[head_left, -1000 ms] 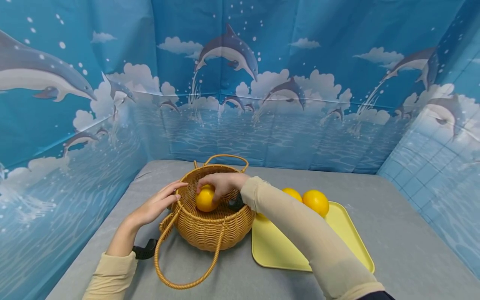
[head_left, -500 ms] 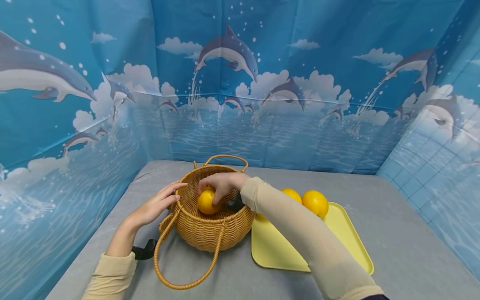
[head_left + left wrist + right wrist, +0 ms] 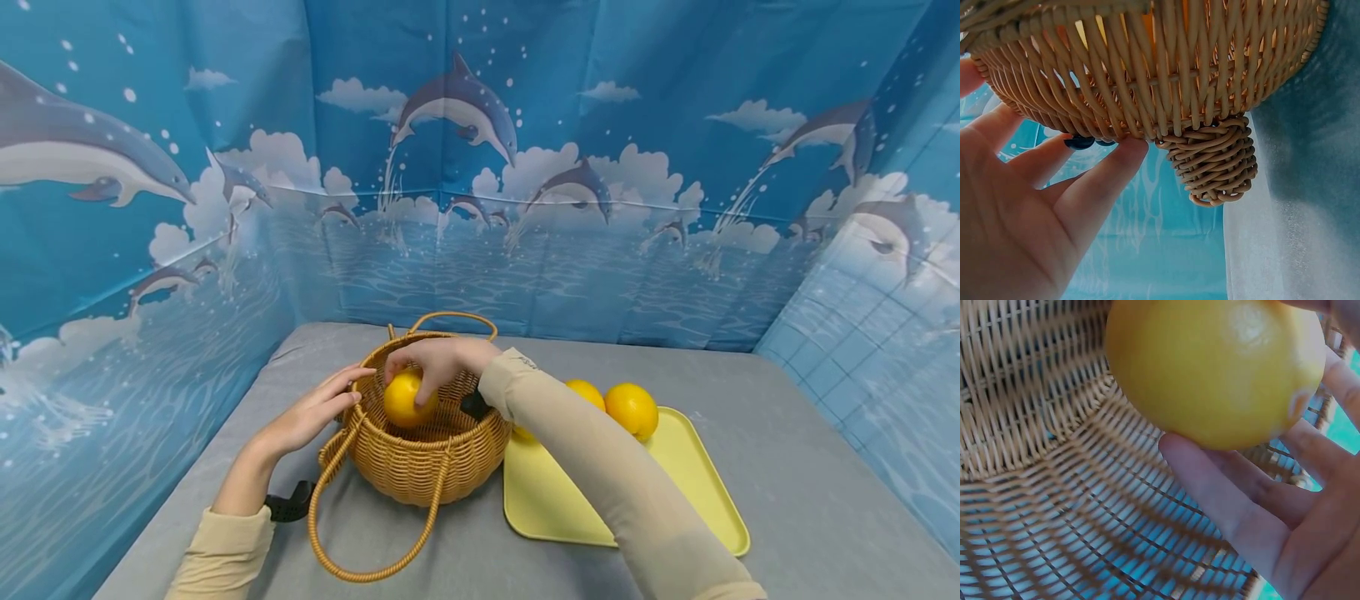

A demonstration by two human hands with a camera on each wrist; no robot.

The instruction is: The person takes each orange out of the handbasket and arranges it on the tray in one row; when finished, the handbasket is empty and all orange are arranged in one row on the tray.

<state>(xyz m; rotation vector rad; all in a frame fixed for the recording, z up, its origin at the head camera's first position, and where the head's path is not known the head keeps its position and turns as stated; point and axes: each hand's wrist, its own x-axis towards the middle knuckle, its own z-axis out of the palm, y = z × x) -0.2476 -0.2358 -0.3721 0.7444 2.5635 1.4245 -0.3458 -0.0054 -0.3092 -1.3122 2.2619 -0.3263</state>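
In the head view my right hand (image 3: 431,365) reaches into the round wicker basket (image 3: 420,471) and holds an orange (image 3: 405,400) over its left part. Thumb and fingers hold the glossy fruit from its sides, and the right wrist view shows the orange (image 3: 1216,375) with the woven inside of the basket (image 3: 1066,512) behind it. My left hand (image 3: 311,412) rests its fairly straight fingers at the basket's left rim. Seen from the left wrist, its fingertips (image 3: 1132,150) touch the basket's wicker wall (image 3: 1129,81).
A yellow tray (image 3: 558,492) lies to the right, partly under my right forearm. It bears oranges (image 3: 632,411), some half hidden by the sleeve. One basket handle (image 3: 375,575) hangs down in front; the other handle (image 3: 453,314) stands up behind. A dolphin-print curtain encloses the grey table (image 3: 810,467).
My right hand and the orange dipped slightly right, then moved up and to the left inside the basket. The left hand stays at the rim.
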